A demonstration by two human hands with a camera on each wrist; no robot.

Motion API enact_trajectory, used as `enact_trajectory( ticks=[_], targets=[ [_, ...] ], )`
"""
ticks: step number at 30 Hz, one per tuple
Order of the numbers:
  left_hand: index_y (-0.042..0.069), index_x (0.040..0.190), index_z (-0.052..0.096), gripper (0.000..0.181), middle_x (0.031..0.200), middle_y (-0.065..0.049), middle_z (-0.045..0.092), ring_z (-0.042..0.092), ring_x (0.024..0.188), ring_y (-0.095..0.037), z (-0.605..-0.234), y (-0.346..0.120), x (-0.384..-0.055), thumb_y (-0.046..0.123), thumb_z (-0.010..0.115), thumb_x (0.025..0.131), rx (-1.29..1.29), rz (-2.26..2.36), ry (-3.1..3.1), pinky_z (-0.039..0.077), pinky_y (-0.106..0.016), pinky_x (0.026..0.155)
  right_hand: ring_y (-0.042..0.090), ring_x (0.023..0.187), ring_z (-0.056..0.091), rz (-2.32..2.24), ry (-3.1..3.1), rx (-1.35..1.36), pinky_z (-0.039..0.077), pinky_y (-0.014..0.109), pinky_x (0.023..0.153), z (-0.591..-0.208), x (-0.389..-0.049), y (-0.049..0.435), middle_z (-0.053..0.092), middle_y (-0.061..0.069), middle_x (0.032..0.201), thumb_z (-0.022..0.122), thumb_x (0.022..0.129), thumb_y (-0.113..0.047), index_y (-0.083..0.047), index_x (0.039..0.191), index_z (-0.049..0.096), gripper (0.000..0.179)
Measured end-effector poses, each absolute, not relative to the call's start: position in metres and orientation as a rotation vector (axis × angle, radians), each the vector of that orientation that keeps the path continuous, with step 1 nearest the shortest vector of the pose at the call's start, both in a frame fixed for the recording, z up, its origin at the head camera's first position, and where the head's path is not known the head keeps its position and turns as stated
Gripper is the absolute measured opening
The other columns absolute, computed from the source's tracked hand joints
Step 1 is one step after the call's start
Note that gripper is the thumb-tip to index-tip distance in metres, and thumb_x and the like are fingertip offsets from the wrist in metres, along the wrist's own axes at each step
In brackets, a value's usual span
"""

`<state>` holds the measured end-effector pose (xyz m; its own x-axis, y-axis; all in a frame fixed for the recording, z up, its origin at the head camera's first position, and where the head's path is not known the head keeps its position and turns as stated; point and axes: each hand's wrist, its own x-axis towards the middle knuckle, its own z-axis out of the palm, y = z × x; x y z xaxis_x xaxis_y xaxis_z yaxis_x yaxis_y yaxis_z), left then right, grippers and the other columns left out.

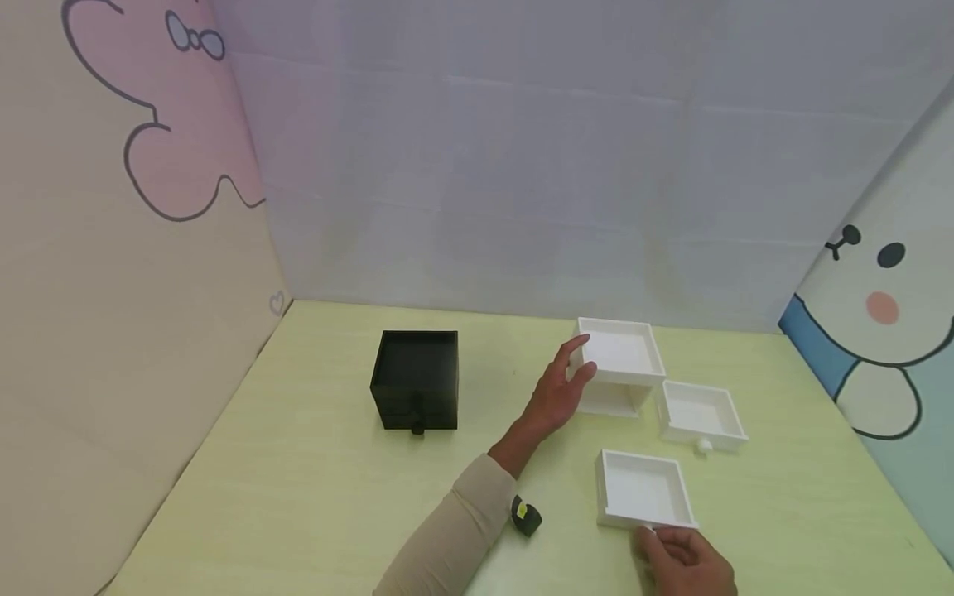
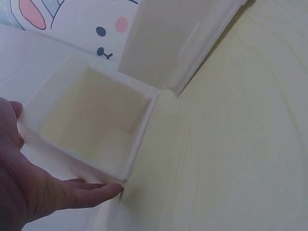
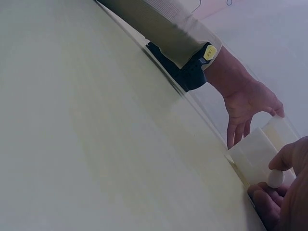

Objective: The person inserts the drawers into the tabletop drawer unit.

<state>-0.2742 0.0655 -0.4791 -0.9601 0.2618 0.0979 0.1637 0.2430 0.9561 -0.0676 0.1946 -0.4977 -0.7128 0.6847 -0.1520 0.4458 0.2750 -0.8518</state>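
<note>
On the surface (image 1: 298, 497), spread left fingers (image 1: 572, 346) touch a white cabinet (image 1: 622, 352); right fingers (image 1: 654, 550) pinch a drawer's (image 1: 644, 488) knob (image 3: 275, 178), which might slip if loosened

Boxes (image 1: 623, 352), drawers (image 1: 645, 490) on yellowish table (image 1: 298, 472)

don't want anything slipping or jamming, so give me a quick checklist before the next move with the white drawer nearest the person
1. Right hand secure on the nearer white drawer: ok, it pinches the round knob.
2. Left hand on the white drawer cabinet: ok, it is in contact.
3. Front opening free: ok, no drawer shows in it.
4. Nearer white drawer bare inside: ok, no contents visible.
5. That drawer lined up with the opening: cannot tell exactly from these angles.
6. Farther white drawer out of the way: ok, it sits right of the cabinet.
</note>
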Motion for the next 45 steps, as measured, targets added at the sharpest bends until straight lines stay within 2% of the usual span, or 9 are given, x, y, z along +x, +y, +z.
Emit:
enact_trajectory(
  ticks=[8, 15, 29, 45],
  targets=[
    [0.058, 0.135, 0.028, 0.045, 0.138, -0.01, 0.044, 0.043, 0.125, -0.031, -0.479, 0.0658, -0.2756, 0.056, 0.039, 0.092, 0.433, 1.837, 2.407, 0.038, -0.056, 0.089, 0.006, 0.051, 0.061, 1.494, -2.207, -1.038, 0.046, 0.019, 0.048, -0.4968, -0.069, 0.1948, 0.066, -0.004, 0.058, 0.083, 0.07, -0.021, -0.003, 0.074, 0.068, 0.023],
    [0.056, 0.137, 0.027, 0.046, 0.134, -0.01, 0.047, 0.048, 0.12, -0.029, -0.4798, 0.0638, -0.2762, 0.058, 0.039, 0.093, 0.478, 1.799, 2.459, 0.042, -0.053, 0.083, 0.005, 0.051, 0.061, 1.491, -2.208, -1.011, 0.045, 0.018, 0.049, -0.4983, -0.0688, 0.1949, 0.066, -0.004, 0.058, 0.085, 0.068, -0.022, -0.003, 0.073, 0.068, 0.026],
    [0.058, 0.135, 0.029, 0.045, 0.137, -0.006, 0.048, 0.048, 0.121, -0.033, -0.4794, 0.061, -0.2773, 0.06, 0.039, 0.092, 0.474, 1.793, 2.437, 0.042, -0.055, 0.085, 0.008, 0.051, 0.063, 1.605, -2.084, -0.964, 0.047, 0.019, 0.049, -0.4986, -0.0696, 0.1928, 0.065, -0.003, 0.057, 0.085, 0.067, -0.013, 0.002, 0.072, 0.066, 0.025],
    [0.055, 0.137, 0.03, 0.045, 0.136, -0.01, 0.049, 0.05, 0.12, -0.032, -0.4791, 0.0611, -0.2775, 0.059, 0.039, 0.093, 0.459, 1.783, 2.449, 0.042, -0.054, 0.084, 0.01, 0.05, 0.064, 1.71, -1.967, -0.914, 0.049, 0.02, 0.048, -0.4967, -0.0702, 0.1896, 0.066, -0.001, 0.057, 0.086, 0.065, -0.006, 0.008, 0.071, 0.064, 0.026]
  ],
)
